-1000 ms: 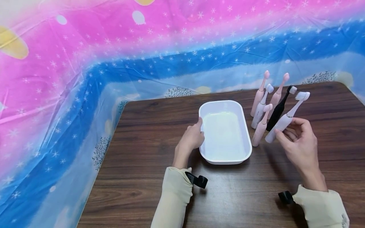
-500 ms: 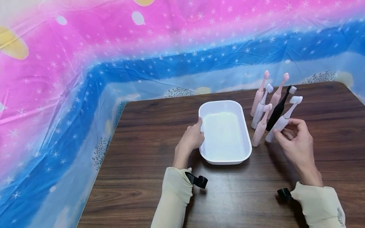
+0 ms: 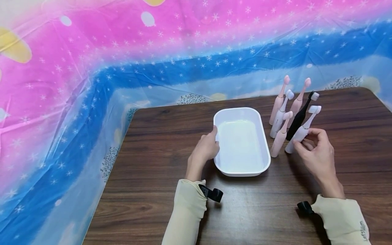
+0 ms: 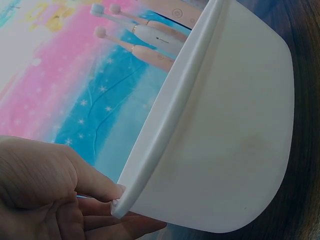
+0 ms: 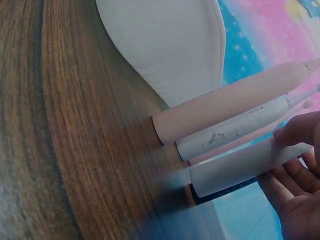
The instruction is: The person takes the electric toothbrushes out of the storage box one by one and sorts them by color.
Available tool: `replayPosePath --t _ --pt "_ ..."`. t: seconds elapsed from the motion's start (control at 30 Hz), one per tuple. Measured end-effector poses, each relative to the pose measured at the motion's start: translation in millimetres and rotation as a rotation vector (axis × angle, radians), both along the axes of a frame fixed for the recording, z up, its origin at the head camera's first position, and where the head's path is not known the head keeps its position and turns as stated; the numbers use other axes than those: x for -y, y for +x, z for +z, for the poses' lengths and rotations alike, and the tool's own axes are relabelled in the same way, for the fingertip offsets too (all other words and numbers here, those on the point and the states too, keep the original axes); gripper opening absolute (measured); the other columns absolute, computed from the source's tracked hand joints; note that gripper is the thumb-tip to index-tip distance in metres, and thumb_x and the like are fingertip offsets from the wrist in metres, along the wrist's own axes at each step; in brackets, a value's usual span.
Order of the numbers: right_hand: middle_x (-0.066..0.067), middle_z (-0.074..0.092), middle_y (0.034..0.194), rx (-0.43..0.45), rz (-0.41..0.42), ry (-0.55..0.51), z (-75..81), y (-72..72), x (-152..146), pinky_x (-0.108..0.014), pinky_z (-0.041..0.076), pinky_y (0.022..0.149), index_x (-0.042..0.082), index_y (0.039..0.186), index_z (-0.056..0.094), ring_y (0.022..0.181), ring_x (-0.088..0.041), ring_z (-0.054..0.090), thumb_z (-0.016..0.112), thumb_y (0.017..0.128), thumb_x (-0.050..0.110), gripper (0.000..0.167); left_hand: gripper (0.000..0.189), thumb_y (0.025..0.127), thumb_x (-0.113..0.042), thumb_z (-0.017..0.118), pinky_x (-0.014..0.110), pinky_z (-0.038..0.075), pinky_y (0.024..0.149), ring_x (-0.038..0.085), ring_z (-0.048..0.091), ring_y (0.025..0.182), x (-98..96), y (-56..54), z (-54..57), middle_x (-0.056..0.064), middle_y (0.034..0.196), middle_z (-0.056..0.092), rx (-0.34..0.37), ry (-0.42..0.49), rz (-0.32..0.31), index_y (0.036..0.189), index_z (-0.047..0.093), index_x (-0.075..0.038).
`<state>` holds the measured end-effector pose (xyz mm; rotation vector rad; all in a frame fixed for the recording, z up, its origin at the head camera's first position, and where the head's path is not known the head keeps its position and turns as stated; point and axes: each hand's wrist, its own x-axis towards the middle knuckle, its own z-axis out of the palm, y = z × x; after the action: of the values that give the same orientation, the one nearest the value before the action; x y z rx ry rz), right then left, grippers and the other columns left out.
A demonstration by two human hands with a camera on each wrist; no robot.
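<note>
A white electric toothbrush (image 3: 298, 136) stands at the front right of a cluster of toothbrushes, leaning slightly right. My right hand (image 3: 316, 158) pinches its handle between thumb and fingers; in the right wrist view the handle's base (image 5: 220, 172) is close to the tabletop. Beside it are a black toothbrush (image 3: 296, 124) and a pink toothbrush (image 3: 278, 143). On the left, a white rectangular tray (image 3: 240, 149) has nothing in it. My left hand (image 3: 206, 147) holds its left rim, the thumb over the edge and the fingers outside, as the left wrist view shows.
Behind, another white toothbrush (image 3: 277, 123) stands upright, with a pink toothbrush (image 3: 277, 108) at the back left and a further pink toothbrush (image 3: 296, 106) at the back right. The wooden table (image 3: 147, 160) ends at the back against a patterned pink and blue cloth (image 3: 171, 44).
My right hand has shifted left, and the white toothbrush in it has come from a stronger rightward tilt to nearly upright. The left hand and the tray have stayed put.
</note>
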<state>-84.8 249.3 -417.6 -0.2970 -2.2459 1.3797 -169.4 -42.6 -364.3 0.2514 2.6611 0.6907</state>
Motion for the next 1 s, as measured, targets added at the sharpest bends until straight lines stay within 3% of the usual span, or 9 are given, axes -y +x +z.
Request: replayPosePath --t 0.37,0.57,0.73,1.0 --pt "0.02 0.048 0.104 0.042 -0.013 0.026 -3.0 -0.9 -2.1 -0.004 0.043 0.079 -0.003 0.12 0.046 0.091 0.014 0.052 0.071 0.08 -0.002 0.047 0.058 0.101 -0.015 0.038 0.041 0.037 0.105 0.025 0.037 0.138 -1.2 0.1 2.5 0.01 0.152 0.038 0.002 -0.002 0.006 0.155 0.015 -0.013" --pt "0.018 0.048 0.104 0.051 -0.007 0.029 -6.0 -1.4 -3.4 -0.003 0.043 0.079 -0.003 0.121 0.045 0.091 0.015 0.052 0.071 0.081 -0.001 0.048 0.058 0.101 -0.016 0.037 0.039 0.04 0.101 0.023 0.042 0.134 -1.0 0.1 2.8 0.01 0.151 0.038 0.003 -0.011 -0.001 0.155 0.015 -0.013" --pt "0.015 0.049 0.106 0.051 -0.007 0.027 -7.2 -1.6 -4.0 -0.004 0.043 0.079 -0.002 0.122 0.046 0.091 0.014 0.052 0.071 0.081 -0.001 0.048 0.058 0.101 -0.015 0.038 0.041 0.038 0.105 0.025 0.039 0.136 -0.5 0.2 3.4 0.011 0.151 0.038 0.001 -0.008 0.0 0.155 0.015 -0.013" --pt "-0.002 0.054 0.111 0.051 -0.009 0.068 -5.2 0.3 -1.3 -0.003 0.043 0.079 -0.005 0.121 0.045 0.089 0.016 0.05 0.072 0.08 -0.002 0.049 0.058 0.101 -0.015 0.037 0.04 0.038 0.104 0.024 0.039 0.136 -0.7 0.4 2.7 0.011 0.152 0.038 0.009 0.001 0.005 0.155 0.014 -0.013"
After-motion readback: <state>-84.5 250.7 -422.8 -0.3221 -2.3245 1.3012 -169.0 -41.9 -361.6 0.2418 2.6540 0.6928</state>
